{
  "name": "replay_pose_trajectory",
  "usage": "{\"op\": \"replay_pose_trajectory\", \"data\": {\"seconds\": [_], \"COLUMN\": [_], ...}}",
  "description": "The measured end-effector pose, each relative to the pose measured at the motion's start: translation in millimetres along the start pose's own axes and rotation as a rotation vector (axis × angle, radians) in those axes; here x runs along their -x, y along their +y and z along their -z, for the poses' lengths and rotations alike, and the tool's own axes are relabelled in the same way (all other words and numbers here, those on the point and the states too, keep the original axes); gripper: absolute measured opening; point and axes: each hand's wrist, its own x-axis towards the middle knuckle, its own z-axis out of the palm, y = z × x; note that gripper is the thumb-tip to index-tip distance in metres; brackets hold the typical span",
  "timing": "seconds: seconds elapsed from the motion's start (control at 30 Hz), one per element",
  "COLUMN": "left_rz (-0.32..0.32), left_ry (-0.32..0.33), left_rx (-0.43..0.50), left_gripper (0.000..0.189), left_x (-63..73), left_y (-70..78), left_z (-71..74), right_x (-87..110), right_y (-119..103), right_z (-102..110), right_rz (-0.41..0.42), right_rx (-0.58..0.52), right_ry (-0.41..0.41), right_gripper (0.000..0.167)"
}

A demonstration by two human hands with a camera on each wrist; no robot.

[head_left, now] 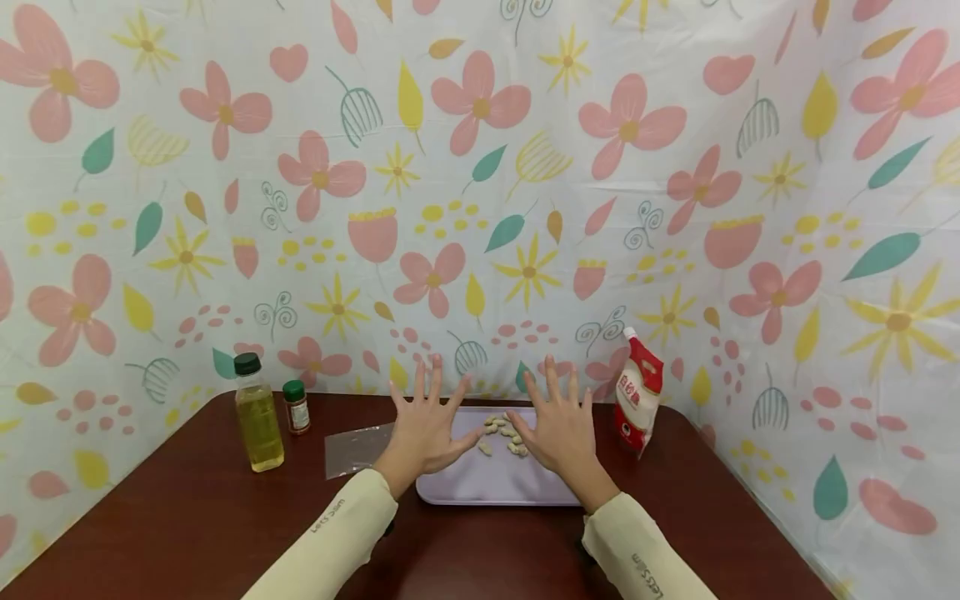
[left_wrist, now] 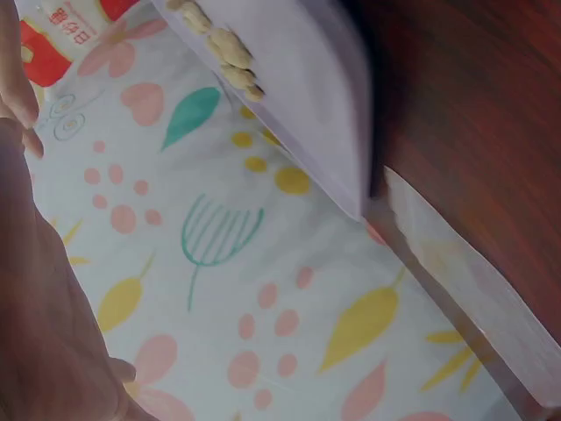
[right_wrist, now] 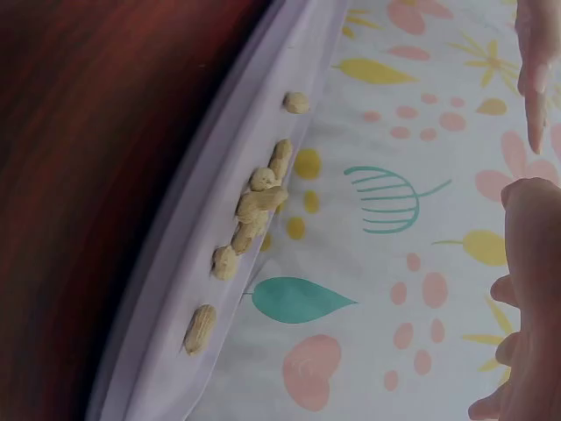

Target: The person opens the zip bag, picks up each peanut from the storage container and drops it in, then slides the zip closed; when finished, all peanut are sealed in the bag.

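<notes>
Both hands are held out with fingers straight and spread, and neither holds anything. The left hand (head_left: 426, 425) hovers at the left side of a pale purple tray (head_left: 480, 490). Toward the tray's right side is the right hand (head_left: 561, 429). Several unshelled peanuts (head_left: 516, 440) lie on the tray between the two hands; the right hand hides part of this area. In the right wrist view the peanuts (right_wrist: 254, 206) sit in a loose row, and the right hand (right_wrist: 535, 289) shows at the edge. The left hand (left_wrist: 53, 289) fills the left of its wrist view.
A bottle of yellow oil (head_left: 259, 421) and a small green-capped jar (head_left: 297, 408) stand at the left. A clear plastic bag (head_left: 354, 450) lies left of the tray. The red and white pouch (head_left: 639, 396) stands at the right. A patterned curtain (head_left: 465, 208) hangs behind the table.
</notes>
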Motion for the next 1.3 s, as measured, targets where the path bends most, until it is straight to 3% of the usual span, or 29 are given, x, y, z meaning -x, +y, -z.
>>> {"op": "replay_pose_trajectory", "data": {"seconds": [0.4,0.67,0.83,1.0,1.3], "left_rz": [-0.024,-0.007,0.000,0.035,0.079], "left_ry": [-0.073,-0.163,-0.220,-0.287,-0.388], "left_rx": [0.123,0.192,0.260,0.330,0.381], "left_gripper": [0.078,0.061,0.052,0.055,0.078], "left_x": [10.8,15.0,13.3,11.6,5.7], "left_y": [-38.5,-63.2,-76.1,-87.3,-101.8], "left_z": [-6.5,-25.3,-33.6,-41.8,-54.6], "right_x": [4.9,9.6,10.2,12.3,13.7], "right_y": [1,1,0,1,1], "right_z": [0,-4,-6,-12,-17], "right_rz": [-0.019,-0.040,-0.046,-0.033,-0.044], "right_rx": [-0.092,-0.178,-0.221,-0.261,-0.260], "right_ry": [-0.063,-0.113,-0.089,-0.079,-0.159], "right_gripper": [0.057,0.049,0.047,0.042,0.040]}}
